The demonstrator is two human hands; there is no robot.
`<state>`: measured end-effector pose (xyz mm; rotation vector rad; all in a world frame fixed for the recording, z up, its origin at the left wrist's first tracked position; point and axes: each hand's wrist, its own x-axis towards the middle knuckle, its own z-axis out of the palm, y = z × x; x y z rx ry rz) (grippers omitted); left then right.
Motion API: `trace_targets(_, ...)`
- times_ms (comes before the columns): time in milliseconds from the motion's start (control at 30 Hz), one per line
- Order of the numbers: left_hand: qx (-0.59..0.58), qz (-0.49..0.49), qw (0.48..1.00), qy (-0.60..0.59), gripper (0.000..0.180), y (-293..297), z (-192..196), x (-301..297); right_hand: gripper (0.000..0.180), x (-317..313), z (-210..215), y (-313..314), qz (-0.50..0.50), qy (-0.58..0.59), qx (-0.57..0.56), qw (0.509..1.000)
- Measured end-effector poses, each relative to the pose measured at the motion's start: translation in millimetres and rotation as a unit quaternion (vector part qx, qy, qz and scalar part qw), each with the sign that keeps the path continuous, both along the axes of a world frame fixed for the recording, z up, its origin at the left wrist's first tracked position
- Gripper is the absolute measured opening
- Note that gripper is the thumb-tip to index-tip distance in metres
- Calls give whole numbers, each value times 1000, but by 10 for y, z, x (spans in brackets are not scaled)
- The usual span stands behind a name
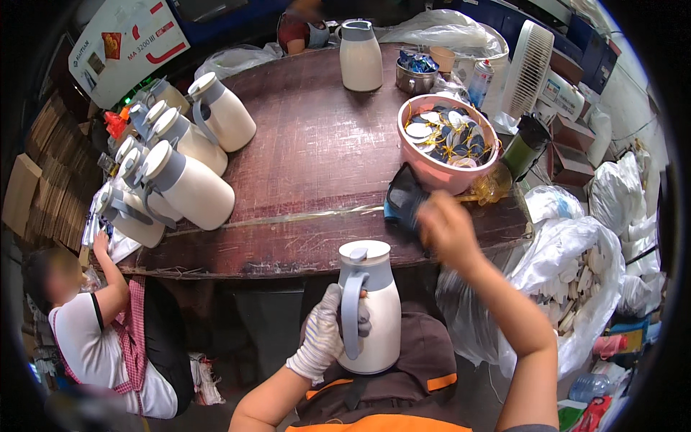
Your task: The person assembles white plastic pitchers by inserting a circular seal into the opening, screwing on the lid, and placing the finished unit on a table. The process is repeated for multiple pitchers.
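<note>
A cream thermos jug [389, 317] with a grey lid and handle stands upright at my lap. My left hand [327, 327], in a striped knit glove with grey fingertips, is closed around its handle. My right hand [450, 230] is bare and blurred by motion over the table's near right edge. Beside its fingers is a black object with a blue part [404, 196]; its kind is unclear, and I cannot tell whether the hand grips it. Just beyond is a pink basin [414, 158] filled with round black and white tags on yellow strings.
Several matching jugs [191, 187] crowd the left of the dark red table [309, 158]; another jug [362, 61] stands at the far side. A metal bowl [416, 75], spray can [480, 83] and fan [527, 68] are at right. A co-worker [108, 324] sits at left.
</note>
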<state>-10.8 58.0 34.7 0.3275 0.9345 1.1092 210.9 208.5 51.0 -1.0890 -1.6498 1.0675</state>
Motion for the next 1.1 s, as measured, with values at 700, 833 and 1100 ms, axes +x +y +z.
trace_targets(700,213,135,926,280,14,54,25,-104,30,-223,-20,-968,206,374,-318,847)
trace_targets(833,416,60,748,513,22,2,116,-160,42,-324,330,-923,251,171,-352,885)
trace_targets(1100,185,-36,970,152,44,114,78,-158,31,-505,413,-920,170,-113,-66,977)
